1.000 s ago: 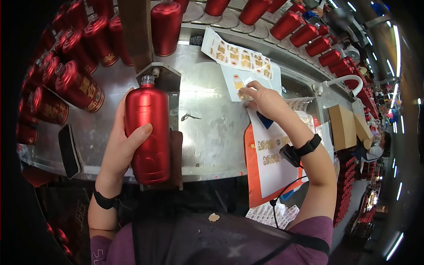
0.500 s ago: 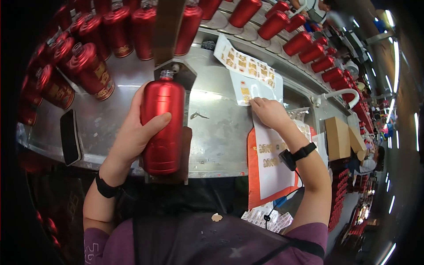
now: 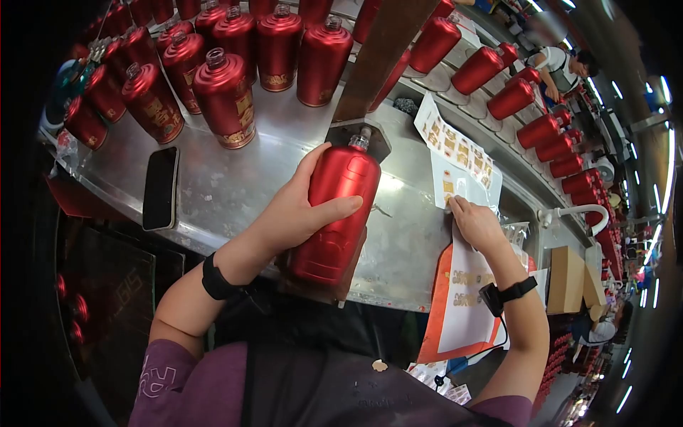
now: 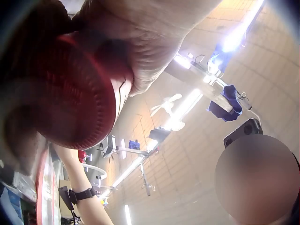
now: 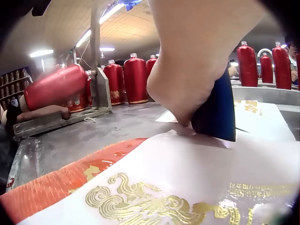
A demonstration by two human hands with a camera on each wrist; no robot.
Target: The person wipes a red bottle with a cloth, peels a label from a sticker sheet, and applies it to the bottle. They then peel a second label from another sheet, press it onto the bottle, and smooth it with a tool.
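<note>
My left hand (image 3: pixel 302 203) grips a glossy red bottle (image 3: pixel 340 213), thumb across its front and fingers round the far side. The bottle lies tilted on a brown rest, its clear glass neck at the metal bracket (image 3: pixel 380 142). In the left wrist view the bottle's base (image 4: pixel 75 93) faces the camera. My right hand (image 3: pixel 478 224) has its fingertips together at the lower edge of a white sheet of gold labels (image 3: pixel 462 153). A dark blue flat scraper (image 5: pixel 218 112) is held under that hand in the right wrist view; the fingertips are hidden there.
Several red bottles with gold lettering (image 3: pixel 224 99) stand at the back left. A phone (image 3: pixel 161 188) lies on the metal table. Below the right forearm is a white sheet with gold designs (image 5: pixel 154 201) over an orange-red sheet (image 5: pixel 70 183). More bottles line the conveyor (image 3: pixel 512 99).
The head view has swung, shifting the scene rightward. My right hand's fingers, spread over a gold label earlier, have drawn together at the sheet's lower edge. My left hand keeps its grip.
</note>
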